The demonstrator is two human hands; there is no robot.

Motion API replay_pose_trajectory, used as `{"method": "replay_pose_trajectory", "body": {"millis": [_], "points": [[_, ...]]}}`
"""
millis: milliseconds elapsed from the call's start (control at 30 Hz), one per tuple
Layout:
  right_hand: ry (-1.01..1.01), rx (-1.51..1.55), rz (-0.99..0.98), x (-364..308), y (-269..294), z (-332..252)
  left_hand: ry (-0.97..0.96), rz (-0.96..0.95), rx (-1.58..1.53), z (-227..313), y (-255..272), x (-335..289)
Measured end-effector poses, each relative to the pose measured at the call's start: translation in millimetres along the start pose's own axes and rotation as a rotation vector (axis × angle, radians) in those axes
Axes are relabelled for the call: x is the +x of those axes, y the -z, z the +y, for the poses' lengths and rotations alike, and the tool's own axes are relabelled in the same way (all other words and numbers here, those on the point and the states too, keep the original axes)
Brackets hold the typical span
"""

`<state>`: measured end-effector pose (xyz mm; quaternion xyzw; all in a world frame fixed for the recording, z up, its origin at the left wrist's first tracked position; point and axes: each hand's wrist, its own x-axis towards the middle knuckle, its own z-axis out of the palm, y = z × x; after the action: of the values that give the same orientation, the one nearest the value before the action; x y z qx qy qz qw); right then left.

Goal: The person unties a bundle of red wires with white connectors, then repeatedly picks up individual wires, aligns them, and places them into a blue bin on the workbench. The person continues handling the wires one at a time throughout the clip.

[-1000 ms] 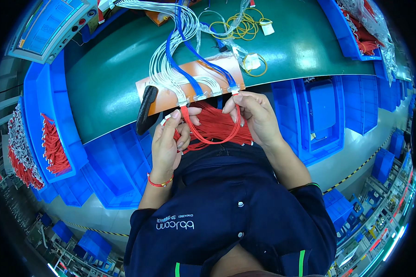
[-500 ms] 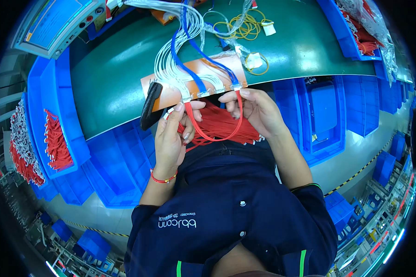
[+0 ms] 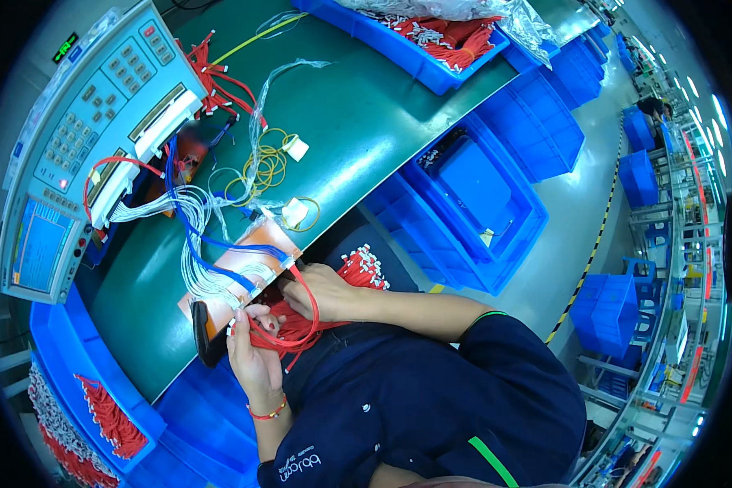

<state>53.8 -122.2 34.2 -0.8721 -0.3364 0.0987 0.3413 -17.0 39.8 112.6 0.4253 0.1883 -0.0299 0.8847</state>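
A copper-coloured board [image 3: 278,237] with white wires and blue ribbon cables stands at the table's near edge. A red cable [image 3: 316,305] hangs in a loop from its right end toward its left end. At the left end my left hand [image 3: 252,358] is closed, thumb and fingers pinched on a red cable with a white connector [image 3: 231,328]. My right hand [image 3: 321,291] is bent inward under the board's edge, beside the loop. Its fingertips are partly hidden by the board and cables. Below both hands a bundle of red cables [image 3: 363,268] lies on my lap.
At the left stands a tester [image 3: 81,122] with keys and a screen, wired to the board. A black piece [image 3: 206,333] sticks out from the board's left end. Yellow wire coils [image 3: 270,159] lie on the green table [image 3: 358,106]. Blue bins [image 3: 472,191] stand right and left.
The view has swung, bringing the tester fully into sight. My right hand has left the connector at the board's right end and moved inward, below the board. My left hand stays at the left end.
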Motion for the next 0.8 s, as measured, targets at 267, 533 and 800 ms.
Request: {"method": "replay_pose_trajectory", "body": {"millis": [267, 533, 800], "points": [[-0.016, -0.006, 0.13, -0.3, -11.2, 1.8, 0.087, -0.042, -0.172, 3.0, 0.0, -1.4], [-0.001, 0.024, 0.127, -0.1, -8.0, 5.9, 0.52, -0.299, -0.181, -11.6, -13.7, -44.9], [-0.002, 0.281, 0.174, -5.7, 16.3, -11.0, 0.119, 0.023, 0.197, -1.3, 2.0, -40.2]]}}
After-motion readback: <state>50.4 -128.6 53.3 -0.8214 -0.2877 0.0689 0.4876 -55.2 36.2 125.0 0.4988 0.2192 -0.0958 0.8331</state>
